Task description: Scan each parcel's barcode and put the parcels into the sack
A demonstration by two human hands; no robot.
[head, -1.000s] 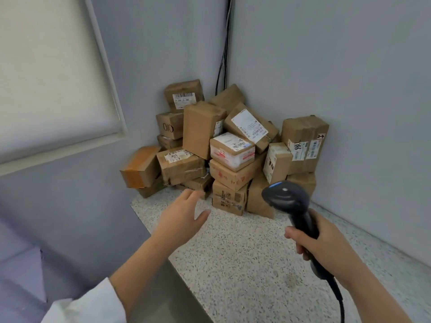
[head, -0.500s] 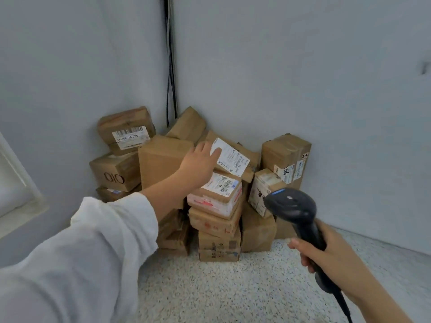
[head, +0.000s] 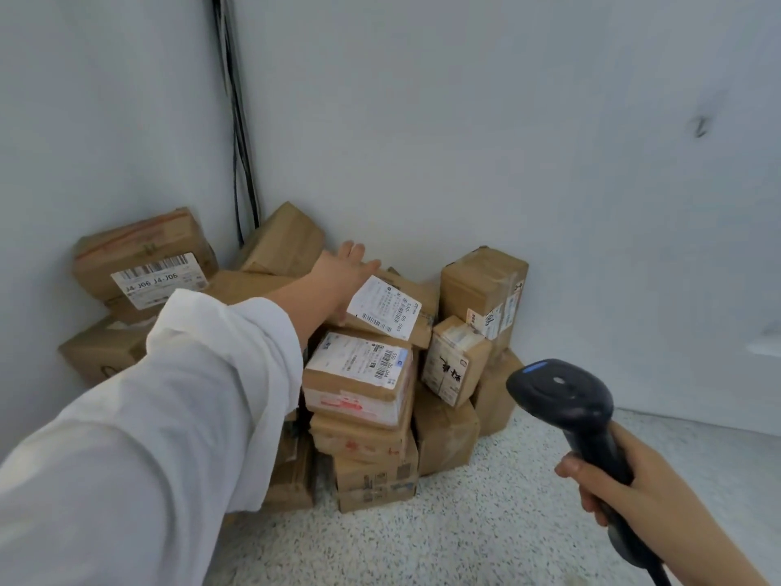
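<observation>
Head view. A pile of parcels stands in the corner of the speckled surface [head: 422,543], against two walls. The left grip [head: 342,268], fingers straight and unclenched, lies over the upper left end of the tilted top parcel [head: 393,306]; whether the palm touches the cardboard cannot be told. This parcel leans on the pile, white label toward the camera, its long axis sloping from the left grip down to the right. The right grip [head: 642,488] is clenched round the handle of the barcode scanner [head: 562,391], low at right, well apart from the pile. The left grip is the nearer and probably must curl over the far edge to lift. No sack is in view.
</observation>
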